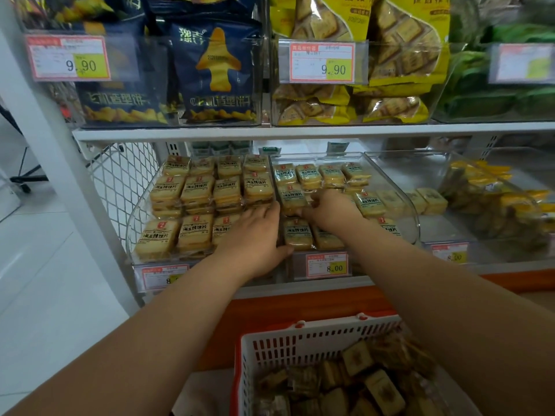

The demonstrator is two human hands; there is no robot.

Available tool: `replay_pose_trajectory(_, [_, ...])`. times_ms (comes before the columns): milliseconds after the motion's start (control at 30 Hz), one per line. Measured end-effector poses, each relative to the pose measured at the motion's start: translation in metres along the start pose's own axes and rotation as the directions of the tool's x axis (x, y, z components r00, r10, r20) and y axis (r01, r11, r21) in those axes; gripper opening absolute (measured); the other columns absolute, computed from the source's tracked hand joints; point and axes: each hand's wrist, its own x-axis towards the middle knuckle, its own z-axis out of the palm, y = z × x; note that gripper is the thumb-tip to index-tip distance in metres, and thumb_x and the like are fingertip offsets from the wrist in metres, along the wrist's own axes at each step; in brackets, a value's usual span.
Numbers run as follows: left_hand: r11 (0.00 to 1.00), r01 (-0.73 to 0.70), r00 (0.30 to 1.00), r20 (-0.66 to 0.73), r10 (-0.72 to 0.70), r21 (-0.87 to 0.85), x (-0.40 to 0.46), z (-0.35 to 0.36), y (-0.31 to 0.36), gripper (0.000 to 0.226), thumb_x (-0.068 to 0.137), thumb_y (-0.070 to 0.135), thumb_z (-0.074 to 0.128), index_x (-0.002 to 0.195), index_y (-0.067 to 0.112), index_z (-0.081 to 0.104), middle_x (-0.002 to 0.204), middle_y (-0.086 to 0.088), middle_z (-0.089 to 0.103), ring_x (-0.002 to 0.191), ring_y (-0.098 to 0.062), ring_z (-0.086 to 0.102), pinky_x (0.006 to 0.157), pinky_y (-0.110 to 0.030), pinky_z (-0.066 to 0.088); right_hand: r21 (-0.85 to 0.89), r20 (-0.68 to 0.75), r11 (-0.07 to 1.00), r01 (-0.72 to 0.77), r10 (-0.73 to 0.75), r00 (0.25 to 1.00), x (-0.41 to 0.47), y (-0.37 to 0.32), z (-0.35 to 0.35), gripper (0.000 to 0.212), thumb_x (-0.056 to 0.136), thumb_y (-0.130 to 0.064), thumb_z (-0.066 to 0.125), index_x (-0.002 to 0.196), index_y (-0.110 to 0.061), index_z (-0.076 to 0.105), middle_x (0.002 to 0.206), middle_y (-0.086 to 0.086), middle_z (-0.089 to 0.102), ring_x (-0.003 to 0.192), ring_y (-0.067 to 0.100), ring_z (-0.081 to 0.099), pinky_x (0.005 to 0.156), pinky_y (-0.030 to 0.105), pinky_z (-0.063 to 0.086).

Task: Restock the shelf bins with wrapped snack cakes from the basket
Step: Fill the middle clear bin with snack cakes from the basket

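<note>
left hand: lay flat, fingers straight, on the cakes at the right edge of the left bin.
right hand: reached into the middle bin; fingers curled round a wrapped cake in the second row.
basket: sat low, below the shelf, holding more loose cakes.
price tag: hung on the middle bin's front.

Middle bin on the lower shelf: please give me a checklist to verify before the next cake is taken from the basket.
1. Middle bin has free space, right rear: ok.
2. Left bin rows tidy: ok.
3. Left hand free of cakes: ok, it rests flat at the divider.
4. Right hand released its cake: cannot tell.
5. Basket has stock: ok.
</note>
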Motion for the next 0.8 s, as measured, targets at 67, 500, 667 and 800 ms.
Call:
replay_pose_trajectory(67, [1.000,0.003,1.000,-0.019,-0.003,0.004,-0.009,0.000,0.000,0.093,0.090,0.053,0.060,0.157,0.015,0.008,0.159,-0.006,0.025,0.144,-0.025,0.024,0.116,-0.038,0.024,0.109,-0.044,0.994,-0.006,0.011,0.999,-0.016,0.009,-0.002,0.043,0.090,-0.044,0.064,0.122,-0.015,0.061,0.108,0.004,0.067,0.087,0.018,0.061,0.071,0.034,0.053])
replay_pose_trajectory(500, [0.966,-0.183,0.955,-0.267,0.131,-0.181,-0.091,0.110,0.048,0.023,0.095,0.029,0.057,0.117,0.026,0.056,0.107,0.008,0.059,0.101,-0.013,0.053,0.077,-0.026,0.040,0.455,-0.080,0.880,-0.135,0.192,0.978,-0.205,0.103,0.129,0.005,0.097,-0.031,0.055,0.096,-0.036,0.053,0.089,-0.014,0.063,0.077,0.001,0.059,0.059,0.018,0.044])
replay_pose_trajectory(667, [0.973,0.148,0.942,0.325,-0.084,-0.176,-0.125,0.215,0.039,0.034,0.099,0.033,0.048,0.133,0.031,0.046,0.125,0.004,0.059,0.108,-0.016,0.058,0.085,-0.030,0.050,0.385,0.269,0.845,-0.371,0.282,0.921,-0.233,0.146,0.201,0.004,0.097,-0.030,0.055,0.095,-0.030,0.059,0.084,-0.013,0.060,0.085,0.014,0.062,0.061,0.022,0.043])
replay_pose_trajectory(800, [0.993,0.088,0.802,0.585,-0.120,0.084,-0.139,0.270,0.027,0.045,0.098,0.020,0.043,0.142,0.020,0.041,0.154,-0.008,0.034,0.138,-0.028,0.037,0.110,-0.043,0.037,0.376,0.374,0.794,-0.478,0.342,0.862,-0.240,0.169,0.235,0.024,0.093,-0.026,0.060,0.070,-0.028,0.059,0.069,-0.015,0.059,0.067,0.006,0.056,0.053,0.020,0.041])
